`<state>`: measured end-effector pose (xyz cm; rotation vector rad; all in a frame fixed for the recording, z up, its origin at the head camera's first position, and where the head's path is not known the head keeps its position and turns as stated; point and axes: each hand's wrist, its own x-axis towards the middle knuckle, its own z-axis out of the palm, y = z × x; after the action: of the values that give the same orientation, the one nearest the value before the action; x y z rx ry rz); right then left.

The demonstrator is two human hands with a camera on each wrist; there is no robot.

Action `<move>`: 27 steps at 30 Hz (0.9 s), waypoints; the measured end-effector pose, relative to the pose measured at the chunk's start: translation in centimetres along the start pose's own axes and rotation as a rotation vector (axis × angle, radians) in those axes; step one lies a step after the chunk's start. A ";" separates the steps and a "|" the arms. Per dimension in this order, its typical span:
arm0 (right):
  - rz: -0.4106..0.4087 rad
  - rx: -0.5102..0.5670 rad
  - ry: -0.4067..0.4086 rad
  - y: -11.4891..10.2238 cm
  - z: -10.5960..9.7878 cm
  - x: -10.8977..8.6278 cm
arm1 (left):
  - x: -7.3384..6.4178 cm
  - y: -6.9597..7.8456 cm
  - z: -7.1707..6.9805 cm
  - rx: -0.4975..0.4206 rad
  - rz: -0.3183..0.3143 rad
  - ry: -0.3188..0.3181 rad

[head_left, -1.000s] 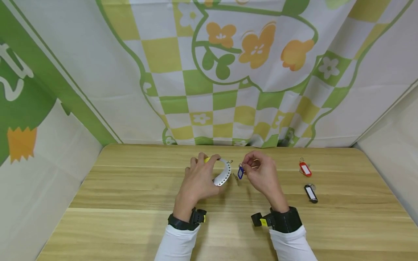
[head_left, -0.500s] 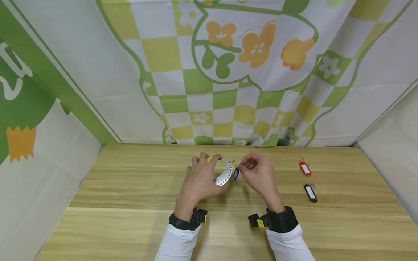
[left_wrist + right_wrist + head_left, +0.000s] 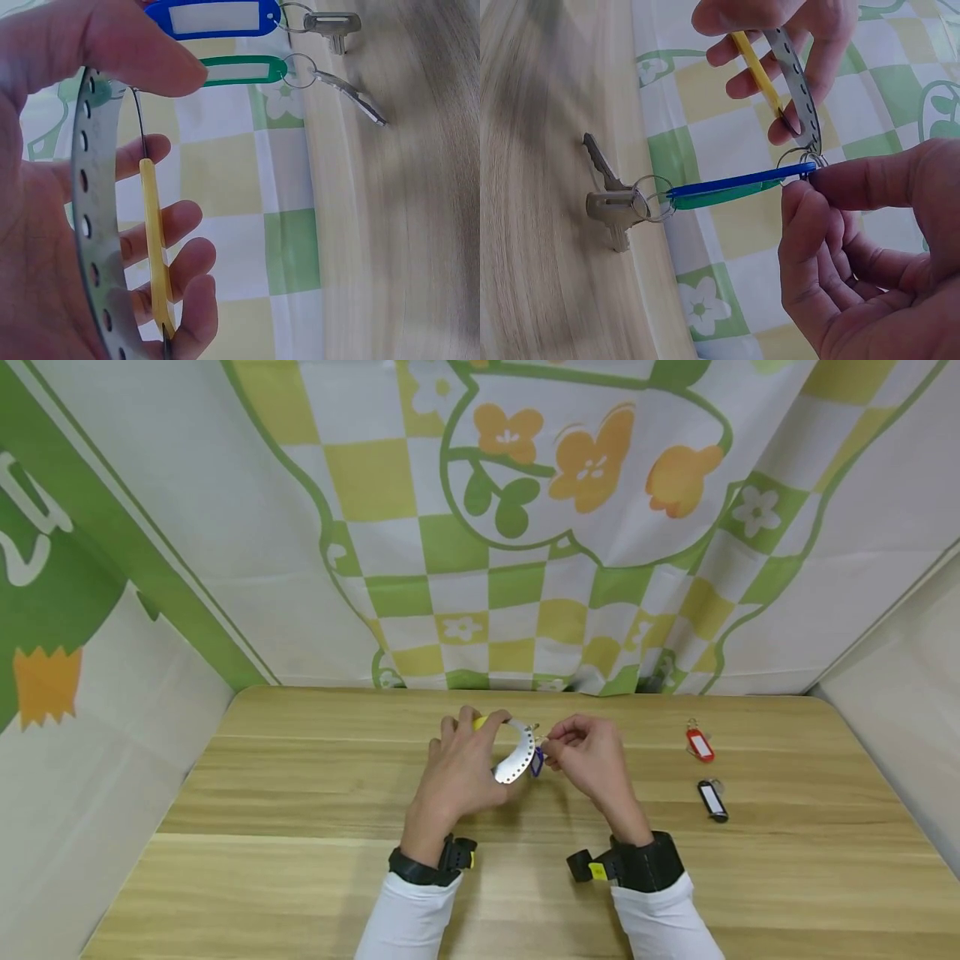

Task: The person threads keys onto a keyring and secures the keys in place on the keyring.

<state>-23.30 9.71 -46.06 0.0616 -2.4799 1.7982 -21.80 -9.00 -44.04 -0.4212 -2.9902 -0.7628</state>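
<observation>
My left hand grips a curved metal key holder with a row of holes and a yellow handle. My right hand is close by on the right. Its thumb and finger pinch the top of a blue key tag by its ring, right at the end of the metal holder. A green key tag hangs alongside the blue one. From each tag's lower ring hangs a silver key. Whether the blue tag's ring passes through a hole is hidden by the fingertips.
On the wooden table, to the right, lie a red key tag and a black key tag. A patterned curtain hangs behind the table's back edge. Black camera straps circle both wrists.
My right hand has moved left with the blue key tag, bringing it up to the metal holder. The left hand has stayed almost still. The red and black tags have not moved.
</observation>
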 end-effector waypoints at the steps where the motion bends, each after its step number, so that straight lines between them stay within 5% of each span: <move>1: 0.001 0.005 0.000 0.0 0.0 0.0 | 0.0 0.0 0.0 0.002 0.000 0.001; 27: 0.044 0.010 -0.013 -0.3 0.5 -0.2 | 0.0 -0.3 -0.1 0.029 0.008 0.045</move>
<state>-23.14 9.10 -45.95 0.0194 -2.5009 1.8324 -21.90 -9.27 -44.05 -0.4098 -2.9523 -0.7174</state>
